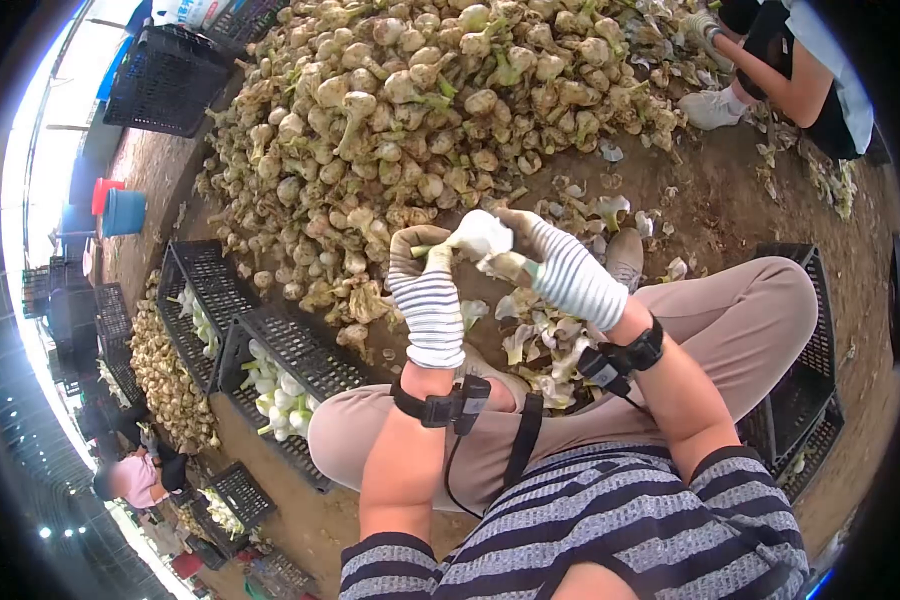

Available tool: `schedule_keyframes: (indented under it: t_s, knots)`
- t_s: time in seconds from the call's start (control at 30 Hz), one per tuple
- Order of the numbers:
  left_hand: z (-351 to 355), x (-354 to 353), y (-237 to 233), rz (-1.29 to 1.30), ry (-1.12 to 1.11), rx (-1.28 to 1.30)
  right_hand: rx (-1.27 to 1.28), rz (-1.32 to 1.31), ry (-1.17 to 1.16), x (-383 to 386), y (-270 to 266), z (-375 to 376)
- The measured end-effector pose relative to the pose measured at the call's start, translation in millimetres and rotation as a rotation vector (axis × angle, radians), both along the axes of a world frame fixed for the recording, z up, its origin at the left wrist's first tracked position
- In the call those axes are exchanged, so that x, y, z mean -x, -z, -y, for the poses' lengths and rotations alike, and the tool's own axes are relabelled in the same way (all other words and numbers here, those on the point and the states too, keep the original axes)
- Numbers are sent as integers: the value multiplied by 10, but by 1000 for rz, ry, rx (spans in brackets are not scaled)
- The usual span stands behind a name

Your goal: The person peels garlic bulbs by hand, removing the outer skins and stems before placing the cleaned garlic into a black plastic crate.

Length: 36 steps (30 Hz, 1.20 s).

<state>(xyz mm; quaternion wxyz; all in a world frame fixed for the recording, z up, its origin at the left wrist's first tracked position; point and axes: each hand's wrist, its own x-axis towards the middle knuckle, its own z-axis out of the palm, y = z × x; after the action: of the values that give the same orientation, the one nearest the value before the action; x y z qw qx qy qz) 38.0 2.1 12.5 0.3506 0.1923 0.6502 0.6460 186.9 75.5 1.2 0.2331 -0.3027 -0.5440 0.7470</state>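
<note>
Both of my hands wear striped work gloves and meet on one white garlic bulb [478, 235] held up in front of me. My left hand [422, 285] grips the bulb by its stem end from the left. My right hand [550, 262] closes on its other side, fingers pinching at loose skin. Peeled skins and trimmed scraps [535, 340] lie on the dirt below my hands, between my knees. A large heap of unpeeled garlic [440, 100] rises just beyond the bulb.
Black plastic crates [270, 345] at my left hold cleaned white bulbs; another crate [810, 380] sits by my right knee. A second person [790, 70] squats at the heap's far right. A third person [130, 480] works at lower left. Blue and red buckets [115, 205] stand far left.
</note>
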Motion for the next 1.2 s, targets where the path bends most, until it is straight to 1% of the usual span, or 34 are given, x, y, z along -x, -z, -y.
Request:
schedule_keyframes:
  t_s: [0.03, 0.07, 0.1, 0.13, 0.2, 0.23, 0.27, 0.33, 0.4, 0.43, 0.47, 0.53, 0.57, 0.6, 0.63, 0.67, 0.7, 0.73, 0.77, 0.8, 0.83, 0.87, 0.93, 0.97, 1.0, 1.07, 1.1, 1.13, 1.2]
  knots:
    - [0, 0, 32, -1, 2, -1, -66, 67, 60, 48, 57, -11]
    - [-9, 5, 45, 76, 9, -80, -133, 133, 119, 91, 66, -20]
    - [-3, 8, 49, 153, 14, -158, -63, 169, 123, 97, 10, -17]
    - [19, 4, 46, 150, 9, -159, -63, 166, 118, 107, 22, 2]
    - [10, -66, -159, 343, 73, -96, 103, 33, 220, 113, 74, 55]
    - [12, -62, -17, 469, 96, -107, -74, 75, 166, 112, 87, 59]
    - [46, -72, 134, 710, 72, -93, -142, 73, 227, 170, 238, 154]
    - [26, -140, 90, 904, -25, -203, -282, 157, 338, 229, 213, 229]
    - [49, -109, -8, 926, -33, -223, -440, 359, 302, 176, 381, 142]
    - [81, -89, -67, 950, -38, -238, -377, 395, 311, 118, 710, 22]
    - [53, -57, -100, 972, -38, -266, -572, 716, 92, -19, 1000, -76]
    - [64, -4, 31, 257, 17, -103, -558, 958, -471, -172, 1230, -47]
    - [87, 107, -190, 914, -137, -266, -682, 878, -523, -235, 1212, 102]
    - [88, 170, -143, 730, -105, -308, -816, 792, -569, -269, 1188, 163]
    - [106, 236, -135, 698, -180, -276, -621, 619, -647, -256, 1324, 115]
    - [134, 304, -173, 664, -257, -242, -621, 622, -652, -221, 1332, 39]
    - [180, 437, -89, 662, -179, -228, -441, 608, -636, -173, 1343, -53]
    - [206, 472, -51, 661, -186, -230, -262, 590, -619, -109, 1358, -163]
    - [184, 455, -142, 704, -274, -226, -336, 785, -669, -10, 1121, -301]
    - [169, 426, -204, 746, -361, -220, -428, 898, -645, 58, 1216, -367]
    - [178, 372, -214, 621, -333, -202, -533, 893, -584, 120, 1310, -426]
    - [189, 336, -225, 561, -308, -173, -637, 887, -523, 194, 1387, -488]
    - [256, 351, -133, 516, -222, -124, -614, 996, -455, 421, 1639, -663]
    - [249, 337, -161, 540, -219, -102, -547, 993, -383, 510, 1626, -718]
    - [254, 341, -134, 537, -226, -98, -546, 988, -390, 614, 1676, -763]
    - [264, 353, -60, 588, -217, -2, -445, 1163, -483, 782, 1812, -825]
    - [237, 346, -29, 540, -219, 48, -402, 1195, -487, 820, 1863, -845]
    - [219, 319, -24, 518, -193, 76, -404, 1188, -485, 832, 1952, -838]
    - [171, 254, 64, 495, -153, 123, -473, 1069, -330, 825, 2010, -792]
